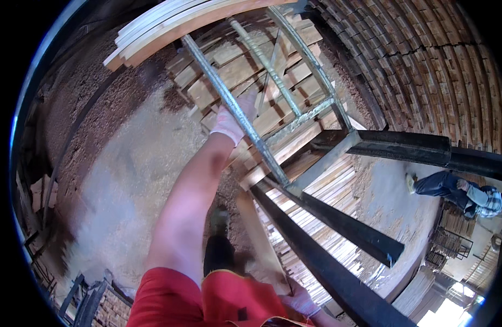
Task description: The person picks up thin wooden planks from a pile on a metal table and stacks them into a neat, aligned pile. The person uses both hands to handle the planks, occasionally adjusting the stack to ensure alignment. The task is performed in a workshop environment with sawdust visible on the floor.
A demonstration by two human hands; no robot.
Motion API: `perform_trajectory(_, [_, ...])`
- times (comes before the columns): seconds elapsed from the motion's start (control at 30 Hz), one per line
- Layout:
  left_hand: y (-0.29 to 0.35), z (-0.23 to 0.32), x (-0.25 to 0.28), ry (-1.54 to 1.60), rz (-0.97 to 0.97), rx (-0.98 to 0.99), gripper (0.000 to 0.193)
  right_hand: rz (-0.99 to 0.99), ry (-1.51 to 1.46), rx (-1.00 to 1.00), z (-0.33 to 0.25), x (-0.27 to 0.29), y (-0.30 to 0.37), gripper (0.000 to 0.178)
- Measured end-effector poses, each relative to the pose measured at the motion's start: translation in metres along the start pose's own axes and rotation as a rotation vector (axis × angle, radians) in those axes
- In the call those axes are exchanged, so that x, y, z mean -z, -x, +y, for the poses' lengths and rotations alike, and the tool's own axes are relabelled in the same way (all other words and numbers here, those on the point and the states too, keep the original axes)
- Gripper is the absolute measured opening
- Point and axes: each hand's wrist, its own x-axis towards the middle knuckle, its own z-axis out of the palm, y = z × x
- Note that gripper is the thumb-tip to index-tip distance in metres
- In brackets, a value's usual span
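Observation:
My left arm stretches far forward, and my gloved left hand (229, 121) passes behind a slanting metal bar (215, 84) of a frame. Its fingers, partly hidden by the bar and a little blurred, look outstretched over a pile of cut wooden boards (229, 76). Close to my body at the lower right, my gloved right hand (299, 300) is closed on the near end of a long wooden board (260, 231). That board slants away from me beside the dark metal legs. Both gloves are pale pinkish white.
Dark angle-iron beams (327, 261) jut out from the frame at the right. Long planks (191, 22) lie across its top. Slatted wood strips (327, 201) cover the ground beneath. A person (452, 188) is at the far right, near a tall curved stack of wood (425, 60).

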Motion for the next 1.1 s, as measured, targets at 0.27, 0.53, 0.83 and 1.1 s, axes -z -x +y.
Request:
perform_trajectory(0.27, [-0.038, 0.063, 0.007, 0.459, 0.082, 0.11, 0.033, 0.134, -0.388, -0.153, -0.029, -0.025, 0.006, 0.09])
perform_trajectory(0.53, [0.083, -0.033, -0.021, 0.021, 0.312, -0.115, 0.035, 0.189, -0.184, -0.166, -0.036, -0.025, 0.018, 0.088])
perform_trajectory(0.83, [0.107, 0.001, 0.037, 0.028, 0.498, -0.029, 0.047, 0.162, 0.153, -0.015, -0.063, -0.017, 0.042, 0.086])
perform_trajectory(1.1, [0.115, -0.028, 0.006, -0.01, -0.211, -0.102, 0.065, 0.085, -0.042, -0.131, -0.084, -0.03, 0.065, 0.07])
